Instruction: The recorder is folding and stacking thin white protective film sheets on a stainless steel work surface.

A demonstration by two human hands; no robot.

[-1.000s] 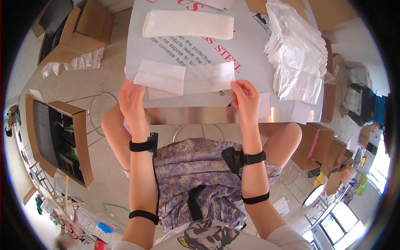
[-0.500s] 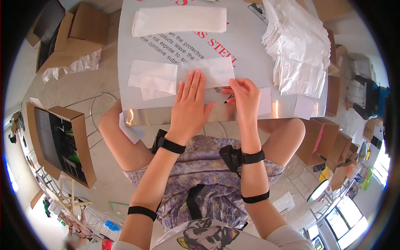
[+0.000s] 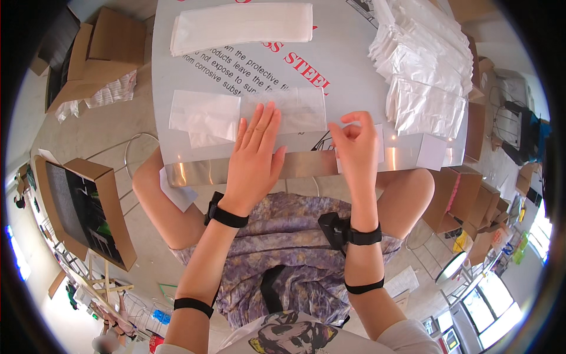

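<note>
My left hand (image 3: 254,156) lies flat, fingers stretched, on a clear plastic bag (image 3: 303,109) spread across the table. Under and beside that bag, to the left, are more thin, whitish translucent bags (image 3: 203,109), overlapping one another. Just off the clear bag's right end is my right hand (image 3: 356,144), its fingers loosely curled and the thumb apart, with nothing visible in them. Below the right hand a white card (image 3: 378,144) is partly hidden.
The grey, film-covered table (image 3: 348,76) has a bare metal front edge (image 3: 259,169). A stack of white folded bags (image 3: 242,26) lies at the far left, a large pile of plastic bags (image 3: 421,76) at the right. Cardboard boxes (image 3: 88,206) flank the table.
My right hand has let go of the clear bag's right corner and moved slightly right. My left hand stays flat on the bag. The whole view has shifted a little.
</note>
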